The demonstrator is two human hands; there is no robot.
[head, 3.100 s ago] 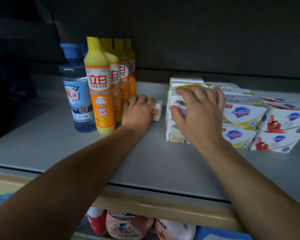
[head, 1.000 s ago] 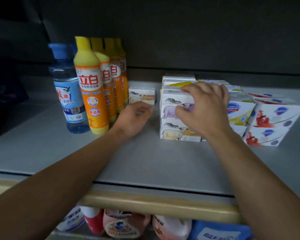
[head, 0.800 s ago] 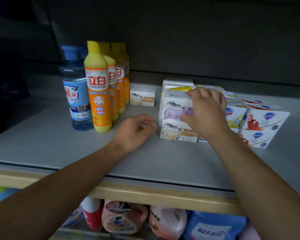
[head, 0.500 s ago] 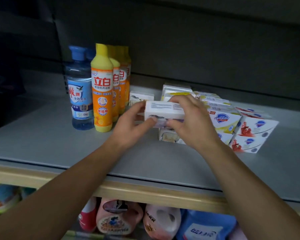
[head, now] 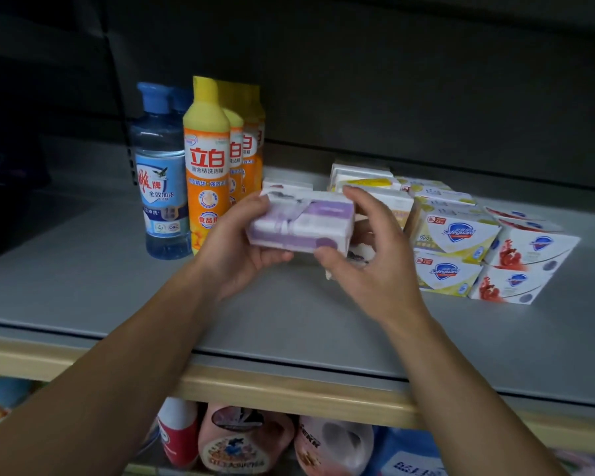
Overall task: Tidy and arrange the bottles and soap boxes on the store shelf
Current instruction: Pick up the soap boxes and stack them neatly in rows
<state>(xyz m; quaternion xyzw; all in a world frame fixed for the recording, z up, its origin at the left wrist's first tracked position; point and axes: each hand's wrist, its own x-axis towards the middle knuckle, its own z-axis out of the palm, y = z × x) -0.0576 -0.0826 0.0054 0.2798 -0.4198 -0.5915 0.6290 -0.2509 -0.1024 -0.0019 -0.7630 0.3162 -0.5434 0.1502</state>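
Observation:
A white and purple soap box (head: 303, 223) is held above the grey shelf (head: 124, 286) between both hands. My left hand (head: 236, 249) grips its left end and my right hand (head: 368, 262) grips its right end. Behind my right hand stands the stack of white soap boxes (head: 368, 182), partly hidden. Right of it lie yellow Safeguard boxes (head: 455, 235) and red Safeguard boxes (head: 526, 255). At the left stand a blue bottle (head: 160, 187) and a row of orange dish-soap bottles (head: 207, 166). One small white box (head: 285, 184) lies behind the held box.
The shelf's wooden front edge (head: 289, 389) runs across the lower frame. Below it, pink and white detergent bottles (head: 244, 438) fill the lower shelf. A dark back panel closes the shelf behind the goods.
My right hand lifted the purple box off the white stack and my left hand came up from the shelf to grip its left end. The box now faces me more.

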